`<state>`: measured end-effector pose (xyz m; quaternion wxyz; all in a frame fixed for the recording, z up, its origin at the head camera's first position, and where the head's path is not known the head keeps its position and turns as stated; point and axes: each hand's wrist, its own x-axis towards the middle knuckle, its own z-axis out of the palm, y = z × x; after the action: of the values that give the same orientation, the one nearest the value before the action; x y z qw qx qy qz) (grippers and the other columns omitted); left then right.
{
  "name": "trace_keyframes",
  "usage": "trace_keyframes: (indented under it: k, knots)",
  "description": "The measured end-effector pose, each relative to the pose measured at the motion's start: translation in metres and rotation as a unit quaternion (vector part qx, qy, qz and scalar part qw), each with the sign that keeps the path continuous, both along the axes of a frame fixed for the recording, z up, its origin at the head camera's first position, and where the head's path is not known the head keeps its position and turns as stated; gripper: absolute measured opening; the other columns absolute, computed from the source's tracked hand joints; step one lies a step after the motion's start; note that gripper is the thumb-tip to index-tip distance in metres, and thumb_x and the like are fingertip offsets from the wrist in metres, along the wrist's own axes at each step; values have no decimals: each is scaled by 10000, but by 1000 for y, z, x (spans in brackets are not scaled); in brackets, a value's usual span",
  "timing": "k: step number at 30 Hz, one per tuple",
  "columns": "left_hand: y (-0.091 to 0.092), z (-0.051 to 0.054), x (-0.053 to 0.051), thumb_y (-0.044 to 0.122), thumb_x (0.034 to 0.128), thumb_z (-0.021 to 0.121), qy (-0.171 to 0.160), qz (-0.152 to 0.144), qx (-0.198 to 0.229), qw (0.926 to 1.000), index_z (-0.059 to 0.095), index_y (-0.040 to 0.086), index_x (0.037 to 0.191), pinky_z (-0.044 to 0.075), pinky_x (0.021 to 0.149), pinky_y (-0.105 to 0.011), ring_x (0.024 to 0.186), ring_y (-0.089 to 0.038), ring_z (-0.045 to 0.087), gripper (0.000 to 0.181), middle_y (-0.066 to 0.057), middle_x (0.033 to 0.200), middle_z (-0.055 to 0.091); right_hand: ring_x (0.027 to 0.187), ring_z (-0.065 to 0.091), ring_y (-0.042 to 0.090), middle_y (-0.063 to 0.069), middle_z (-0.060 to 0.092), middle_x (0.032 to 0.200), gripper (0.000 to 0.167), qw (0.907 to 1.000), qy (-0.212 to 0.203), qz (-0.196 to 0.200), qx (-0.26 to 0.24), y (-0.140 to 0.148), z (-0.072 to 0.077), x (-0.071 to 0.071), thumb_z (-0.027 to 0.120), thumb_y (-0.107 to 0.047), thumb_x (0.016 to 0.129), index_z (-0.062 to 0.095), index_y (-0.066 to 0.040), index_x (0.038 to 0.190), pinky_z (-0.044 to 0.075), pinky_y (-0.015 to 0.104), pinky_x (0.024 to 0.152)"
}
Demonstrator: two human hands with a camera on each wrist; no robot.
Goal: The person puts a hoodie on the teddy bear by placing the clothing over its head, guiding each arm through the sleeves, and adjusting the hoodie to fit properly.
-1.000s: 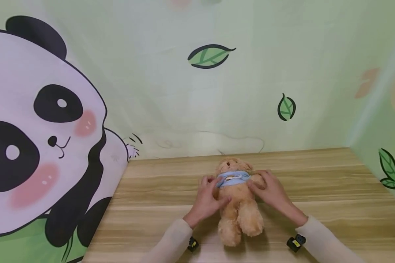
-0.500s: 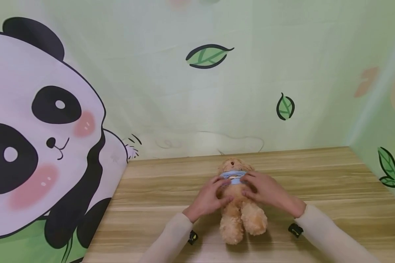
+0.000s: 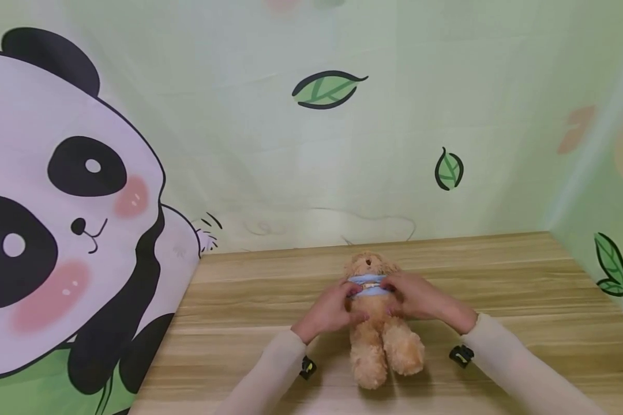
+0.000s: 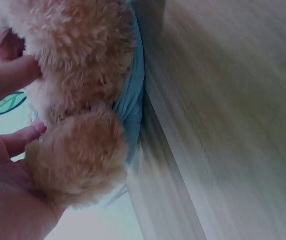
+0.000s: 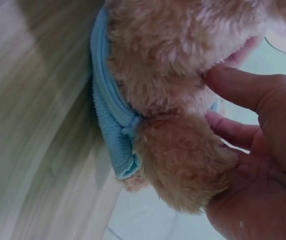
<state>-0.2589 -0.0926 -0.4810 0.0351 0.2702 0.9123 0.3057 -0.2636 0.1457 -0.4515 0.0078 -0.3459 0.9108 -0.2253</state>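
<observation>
A light brown teddy bear [image 3: 376, 323] lies on its back on the wooden table, head away from me and legs toward me. Round its chest sits a light blue shirt [image 3: 367, 279]. My left hand [image 3: 332, 308] grips one side of the bear, with fingertips at the shirt's front and thumb on the belly. On the other side, my right hand [image 3: 420, 297] grips it the same way. Each wrist view shows a furry arm of the bear [image 4: 77, 157] inside the palm, with the shirt's blue cloth [image 5: 115, 125] behind it. The bear's back is hidden.
The wood-grain table [image 3: 249, 311] reaches back to a pale green cloth wall printed with a panda [image 3: 109, 75] and leaves [image 3: 326, 89]. A black wrist camera [image 3: 306, 367] sits below the left sleeve, and another black camera [image 3: 461, 355] by the right.
Both hands have moved inward, their fingertips closer together over the shirt. The right hand has come off the bear's outstretched arm onto its front. The bear's legs have shifted slightly right.
</observation>
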Motion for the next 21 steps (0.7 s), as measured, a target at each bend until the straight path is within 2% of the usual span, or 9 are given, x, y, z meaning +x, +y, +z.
trace_keyframes:
  k: [2,5,8,12,16,17,19,20,21]
  knots:
    - [2,-1,0,332,827,787,87,-28,-38,10000,622,76,1181,497,851,-272,979,-166,588,468,-45,1154,609,898,606,185,87,675,1022,385,9999,-112,-48,-86,0,-3,0,808,-180,797,639,-13,1100,508,349,778]
    - [4,-3,1,315,832,786,293,-10,-93,9995,618,92,1127,477,800,-249,912,-138,563,407,-30,1089,619,907,611,194,93,676,1021,378,9998,-18,9,-189,1,-8,1,806,-188,804,634,-13,1092,512,361,788]
    - [6,-6,4,300,845,776,502,18,-103,9987,601,108,1111,469,766,-237,883,-121,560,372,-19,1044,639,907,615,201,87,673,1005,362,9993,230,56,-289,2,-14,2,801,-193,810,627,-20,1076,511,371,792]
    - [9,-10,7,280,867,754,761,11,-104,9970,588,124,1105,470,772,-237,901,-113,563,330,-4,1043,640,833,567,155,34,629,903,313,9967,660,115,-466,3,-24,2,807,-183,798,597,-50,988,474,330,735]
    - [11,-12,8,226,860,759,1099,-10,-187,9938,583,137,1017,457,756,-223,868,-103,536,252,14,984,616,790,502,135,-8,557,827,281,9932,972,184,-606,0,-30,2,793,-107,786,532,-96,889,422,302,693]
    - [11,-13,8,199,855,761,1194,-22,-225,9926,579,136,993,451,747,-223,854,-104,529,237,14,961,610,789,487,132,-16,544,821,259,9939,872,108,-666,-1,-31,3,763,-73,805,515,-113,867,409,290,689]
    - [12,-13,9,143,839,762,1373,-43,-318,9900,570,137,955,445,728,-217,832,-105,522,225,14,920,599,773,467,121,-32,519,800,212,9947,331,-227,-946,-5,-33,5,680,-46,853,495,-146,826,397,262,671]
    - [13,-13,9,119,832,763,1454,-48,-351,9887,568,135,944,447,724,-217,831,-106,527,226,13,909,600,765,462,114,-37,509,794,194,9917,-83,-452,-1201,-7,-33,6,641,-49,868,490,-152,802,395,250,662]
    - [14,-13,10,105,827,765,1535,-43,-381,9874,566,134,936,451,718,-218,828,-109,536,228,12,897,603,761,450,107,-43,502,790,187,9892,-204,-573,-1332,-9,-34,7,596,-33,872,485,-161,792,385,235,658]
